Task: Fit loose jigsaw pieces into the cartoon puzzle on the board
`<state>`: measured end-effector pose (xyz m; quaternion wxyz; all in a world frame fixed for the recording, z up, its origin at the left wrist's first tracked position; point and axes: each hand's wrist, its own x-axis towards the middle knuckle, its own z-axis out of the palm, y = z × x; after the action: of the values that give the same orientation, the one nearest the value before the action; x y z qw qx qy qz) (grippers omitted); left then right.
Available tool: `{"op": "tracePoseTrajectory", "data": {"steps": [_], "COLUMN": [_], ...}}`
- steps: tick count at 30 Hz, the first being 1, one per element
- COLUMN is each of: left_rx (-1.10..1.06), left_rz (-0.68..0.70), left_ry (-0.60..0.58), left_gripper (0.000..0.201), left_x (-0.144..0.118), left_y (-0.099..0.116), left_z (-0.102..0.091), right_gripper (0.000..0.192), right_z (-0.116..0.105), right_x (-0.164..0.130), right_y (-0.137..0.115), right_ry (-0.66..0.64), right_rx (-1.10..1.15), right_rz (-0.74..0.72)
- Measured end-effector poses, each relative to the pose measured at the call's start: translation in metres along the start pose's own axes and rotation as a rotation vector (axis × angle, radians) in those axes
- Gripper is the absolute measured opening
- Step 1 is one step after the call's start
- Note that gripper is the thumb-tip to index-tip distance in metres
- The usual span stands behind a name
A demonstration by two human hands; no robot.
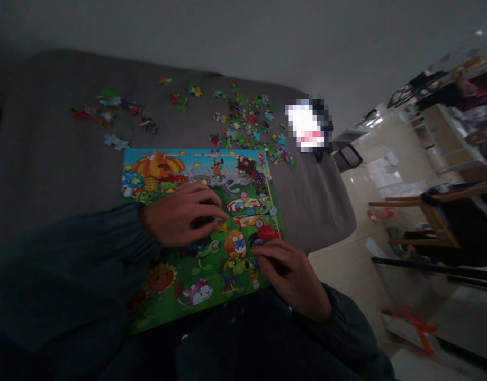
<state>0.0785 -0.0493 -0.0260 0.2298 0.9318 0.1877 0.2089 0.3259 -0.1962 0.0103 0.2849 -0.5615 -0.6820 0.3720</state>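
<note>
Both hands rest on a bright cartoon puzzle board (164, 174) that lies on a grey cushioned surface (48, 153). The left hand (180, 214) lies palm down near the middle of the board, fingers loosely curled and spread, the fingertips pressing at a spot just beyond them; whether a loose piece sits under them I cannot tell, as the fingers cover it. The right hand (293, 278) sits at the board's near right edge, fingers bent inward with thumb and forefinger pinched together over the picture. It may hold a small piece, but the dim light hides it.

The step in hand looks like seating or adjusting pieces in the picture, left hand steadying or pressing, right hand working at the edge. Much of the picture looks filled, though gaps are hard to make out.

A heap of loose pieces (247, 119) lies well beyond the left hand's fingertips, past the far edge of the board, with a thinner scatter (108, 108) further to that hand's left. A next move would likely call for a reach across the board to that heap, picking one piece by colour and turning it to fit.

Off to the right of the right hand stand a wooden chair (434, 217) and other furniture on a pale floor (354, 270).
</note>
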Motion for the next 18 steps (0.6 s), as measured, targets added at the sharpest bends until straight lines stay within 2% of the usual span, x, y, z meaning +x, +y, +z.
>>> {"op": "tracePoseTrajectory", "data": {"steps": [5, 11, 18], "left_rx": [-0.007, 0.008, 0.004], "left_rz": [0.014, 0.008, 0.004], "left_ry": [-0.001, -0.042, -0.046], "left_gripper": [0.022, 0.023, 0.023], "left_x": [0.0, 0.003, 0.004], "left_y": [-0.001, 0.002, 0.004], "left_z": [0.0, -0.006, -0.006], "right_gripper": [0.014, 0.015, 0.018], "right_z": [0.008, 0.023, 0.031], "right_x": [-0.002, 0.001, 0.003], "right_y": [-0.008, -0.014, -0.012], "right_ry": [-0.09, -0.215, -0.224], "right_rx": [-0.025, -0.122, -0.211], "right_rz": [0.001, -0.165, -0.181]}}
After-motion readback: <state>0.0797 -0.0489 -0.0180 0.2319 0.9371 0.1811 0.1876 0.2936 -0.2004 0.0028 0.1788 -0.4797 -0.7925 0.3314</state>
